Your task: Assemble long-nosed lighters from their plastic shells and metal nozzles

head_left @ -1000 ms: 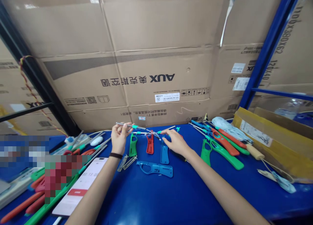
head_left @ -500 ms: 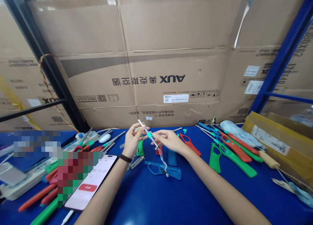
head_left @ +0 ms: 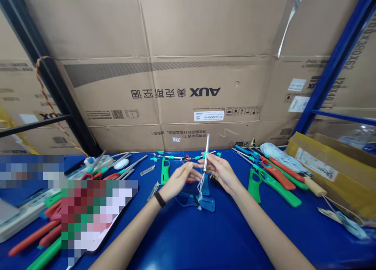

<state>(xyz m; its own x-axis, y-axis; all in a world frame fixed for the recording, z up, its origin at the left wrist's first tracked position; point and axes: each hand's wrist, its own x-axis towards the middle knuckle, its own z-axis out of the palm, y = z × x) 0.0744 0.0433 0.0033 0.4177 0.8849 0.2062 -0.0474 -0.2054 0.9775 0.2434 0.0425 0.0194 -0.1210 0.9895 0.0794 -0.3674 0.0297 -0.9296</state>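
My right hand (head_left: 221, 171) pinches a thin metal tube (head_left: 206, 152) with a teal collar and holds it nearly upright above the blue table (head_left: 188, 238). White wires (head_left: 200, 185) hang from the tube's lower end. My left hand (head_left: 179, 178) is just left of it, palm up, fingers stretched toward the wires and holding nothing. Below both hands lies a blue plastic handle shell (head_left: 195, 201). A green shell (head_left: 165, 171) and part of a red shell (head_left: 186, 159) lie beyond the left hand.
Finished green, red and blue long-nosed lighters (head_left: 272, 176) lie in a heap at the right, next to a yellow-brown carton (head_left: 331, 172). More metal tubes (head_left: 173, 157) lie along the table's back. Cardboard boxes (head_left: 182, 86) wall the back. A pixelated patch covers the left.
The tube has passed from my left hand to my right hand and swung from slanting to nearly upright. My left hand has let go and dropped lower with its fingers spread.
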